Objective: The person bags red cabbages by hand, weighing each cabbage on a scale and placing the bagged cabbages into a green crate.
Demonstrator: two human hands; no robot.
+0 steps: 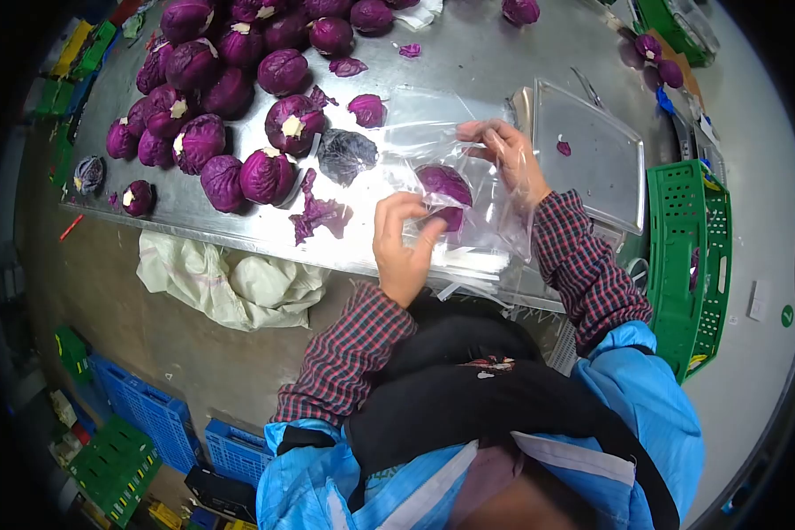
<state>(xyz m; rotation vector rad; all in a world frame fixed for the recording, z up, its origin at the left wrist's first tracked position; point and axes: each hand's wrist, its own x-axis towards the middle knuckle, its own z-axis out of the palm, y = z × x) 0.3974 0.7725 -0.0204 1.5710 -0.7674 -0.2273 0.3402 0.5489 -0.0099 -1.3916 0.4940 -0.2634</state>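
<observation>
A red cabbage (448, 187) sits inside a clear plastic bag (495, 225) on the metal table. My left hand (404, 246) is at the cabbage's near left side, fingers curved and the thumb apart from them; whether it touches the film is hard to see. On the far right side of the cabbage, my right hand (511, 159) has its fingers bent on the bag's film, partly behind the shiny plastic. Left of the bag lie a dark, greyish cabbage (346, 156) and loose purple leaves (320, 215). A small red cabbage (367, 111) lies behind them.
Many red cabbages (225, 91) crowd the left of the metal table (265, 231). A metal tray (589, 155) with a leaf scrap lies at right, a knife (586, 87) behind it. White strips (468, 267) lie near the front edge. A green crate (689, 265) stands at right.
</observation>
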